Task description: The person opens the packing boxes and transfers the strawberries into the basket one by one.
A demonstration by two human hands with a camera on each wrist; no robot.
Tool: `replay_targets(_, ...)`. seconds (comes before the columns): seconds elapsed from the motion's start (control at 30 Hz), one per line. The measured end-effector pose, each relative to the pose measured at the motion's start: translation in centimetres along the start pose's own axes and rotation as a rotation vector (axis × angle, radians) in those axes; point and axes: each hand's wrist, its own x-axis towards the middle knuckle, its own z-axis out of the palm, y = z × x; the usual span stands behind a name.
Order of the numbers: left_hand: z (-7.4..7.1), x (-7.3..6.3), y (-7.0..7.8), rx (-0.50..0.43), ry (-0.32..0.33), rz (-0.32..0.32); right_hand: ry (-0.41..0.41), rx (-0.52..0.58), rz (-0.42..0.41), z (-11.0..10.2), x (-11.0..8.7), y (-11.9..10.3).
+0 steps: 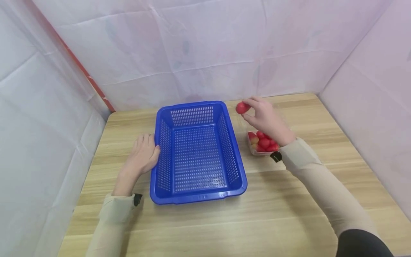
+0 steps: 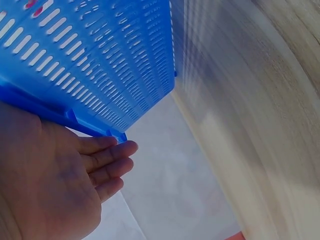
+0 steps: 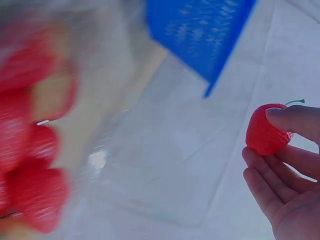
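My right hand [image 1: 264, 116] pinches a red strawberry [image 3: 266, 131] between thumb and fingers; a thin green stem sticks out of it. The strawberry is raised beyond a small clear box [image 1: 257, 152] of red fruit, some partly yellow. On the other side, my left hand [image 1: 144, 151] rests at the left rim of a blue perforated basket [image 1: 200, 200]. Its fingers [image 2: 107, 160] extend loosely along the outside in the left wrist view, while the thumb lies at the rim in the head view.
A wooden table [image 1: 205, 228] carries the basket and the fruit box. White sheets [image 1: 205, 46] hang behind it and along both sides. The fruit box stands right of the basket, partly under the right forearm.
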Motion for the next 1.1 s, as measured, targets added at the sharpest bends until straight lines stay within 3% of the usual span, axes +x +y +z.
replay_targets(0.2, 0.0, 0.2, -0.1, -0.014, 0.018, 0.003, -0.03, 0.034, -0.066, 0.5, 3.5, -3.5)
replay_targets(0.43, 0.2, 0.5, 0.2, -0.011, 0.025, 0.013, -0.12, 0.008, -0.047, 1.3, 7.1, -6.2)
replay_targets(0.73, -0.1, 0.3, 0.0, -0.043, 0.021, 0.003, -0.245, 0.082, -0.061, 5.1, 11.2, -9.1)
replay_targets(0.9, 0.1, 0.0, 0.2, -0.053, 0.012, 0.015, -0.352, 0.11, 0.004, 8.3, 11.8, -10.4)
replay_targets(1.1, 0.6, -0.2, 0.4, -0.068, 0.017, 0.016, -0.45, 0.064, 0.082, 12.5, 11.2, -10.8)
